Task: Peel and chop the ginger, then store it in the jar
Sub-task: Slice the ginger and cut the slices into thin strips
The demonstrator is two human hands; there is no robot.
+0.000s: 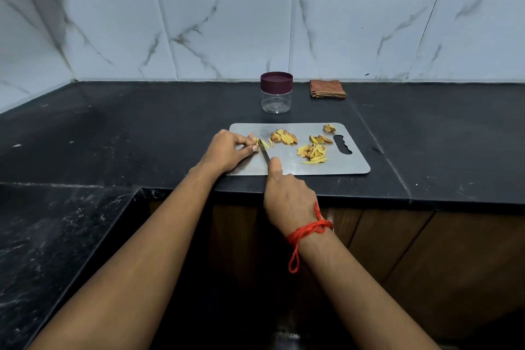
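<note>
A steel cutting board point(343, 163) lies on the black counter. My left hand point(227, 151) pins a small ginger piece point(255, 141) at the board's left end. My right hand point(287, 196) grips a knife point(263, 151) whose blade rests right beside that piece. Cut yellow strips point(312, 152) are heaped in the board's middle, with ginger slices point(284, 136) and peel bits point(321, 139) behind them. The clear jar point(276, 99), closed with a maroon lid point(276, 81), stands behind the board.
A folded brown checked cloth point(327, 88) lies by the tiled wall, right of the jar. The black counter point(142, 128) extends left and wraps round a corner. Its front edge runs just below the board, with wooden cabinet doors point(397, 250) underneath.
</note>
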